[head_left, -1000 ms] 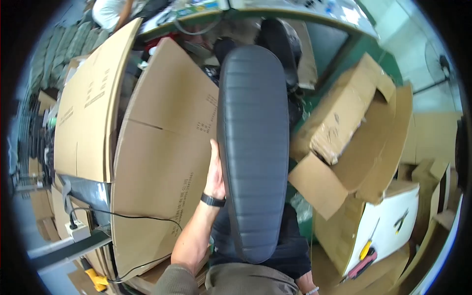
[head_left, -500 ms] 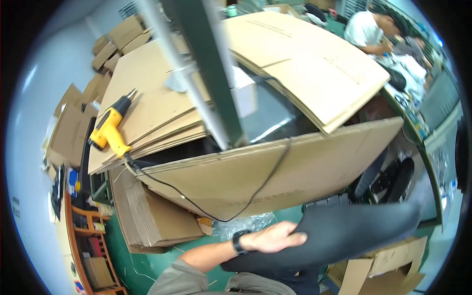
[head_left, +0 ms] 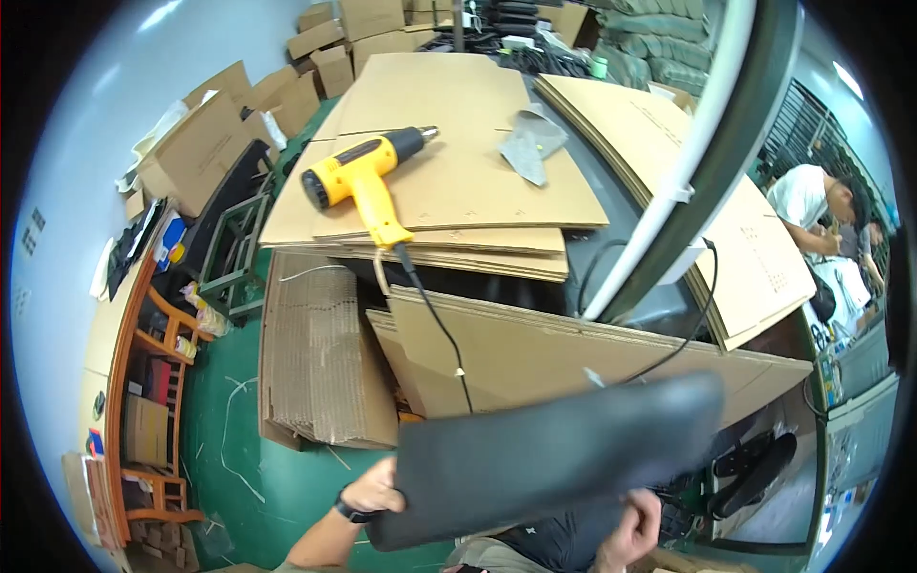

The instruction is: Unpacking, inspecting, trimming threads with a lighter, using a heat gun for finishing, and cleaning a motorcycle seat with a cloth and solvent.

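Observation:
A long black padded panel (head_left: 544,458), smooth and slightly blurred, is held tilted in front of my body, its right end higher. My left hand (head_left: 375,487), with a dark band on the wrist, grips its left end; the thumb shows and the other fingers are hidden. Against the lower edge, toward the right, my right hand (head_left: 632,530) is closed with curled fingers. Beyond the panel, a yellow and black heat gun (head_left: 368,181) lies on stacked flat cardboard (head_left: 458,205), its cord hanging over the front. A grey scrap (head_left: 531,148) lies beside it.
A white and dark green post (head_left: 702,162) rises at the table's front right. More cardboard sheets (head_left: 659,143) lie at the right; folded cartons (head_left: 320,353) stand on the floor below. Wooden shelving (head_left: 153,372) runs along the left. A person in white (head_left: 807,201) works at far right.
The view has swung right. My left hand has moved from the panel's upper edge to its left end. The panel is raised, and my right hand has come into view.

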Motion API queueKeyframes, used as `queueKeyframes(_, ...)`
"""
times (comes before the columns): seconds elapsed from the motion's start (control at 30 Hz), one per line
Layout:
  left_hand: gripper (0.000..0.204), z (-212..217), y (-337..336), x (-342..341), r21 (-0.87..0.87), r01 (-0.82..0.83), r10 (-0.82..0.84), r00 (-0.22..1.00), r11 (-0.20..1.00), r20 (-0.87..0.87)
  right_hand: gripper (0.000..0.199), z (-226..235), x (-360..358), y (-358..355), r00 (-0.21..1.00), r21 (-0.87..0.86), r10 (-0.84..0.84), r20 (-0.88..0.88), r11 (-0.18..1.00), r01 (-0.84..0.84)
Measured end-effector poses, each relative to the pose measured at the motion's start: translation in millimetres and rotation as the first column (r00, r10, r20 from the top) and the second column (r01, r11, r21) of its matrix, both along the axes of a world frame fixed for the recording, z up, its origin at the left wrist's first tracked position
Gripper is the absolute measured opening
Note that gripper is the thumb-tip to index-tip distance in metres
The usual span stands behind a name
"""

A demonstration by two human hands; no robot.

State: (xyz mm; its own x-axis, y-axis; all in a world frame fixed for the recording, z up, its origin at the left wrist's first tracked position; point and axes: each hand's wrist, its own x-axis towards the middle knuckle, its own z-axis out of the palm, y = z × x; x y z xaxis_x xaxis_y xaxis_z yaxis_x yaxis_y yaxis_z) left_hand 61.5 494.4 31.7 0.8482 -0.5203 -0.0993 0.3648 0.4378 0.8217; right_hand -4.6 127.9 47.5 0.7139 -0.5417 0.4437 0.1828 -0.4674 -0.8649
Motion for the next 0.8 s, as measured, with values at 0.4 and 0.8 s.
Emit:
queueKeyframes(0.4, 0.088, 33.0, 65.4, -76.2, -0.001, -0.886, 0.858, 0.448, 0.463, 0.253, 0.058, 131.1, 333.2, 236.6, 0.750, -0.197, 0.625, -0.218, 0.724, -0.661)
queueKeyframes(0.8, 0.084, 42.4, 64.2, -68.2, -0.056, -0.912, 0.900, 0.390, 0.407, 0.194, 0.056, 133.9, 400.6, 314.0, 0.759, -0.432, 0.408, -0.508, 0.641, -0.634)
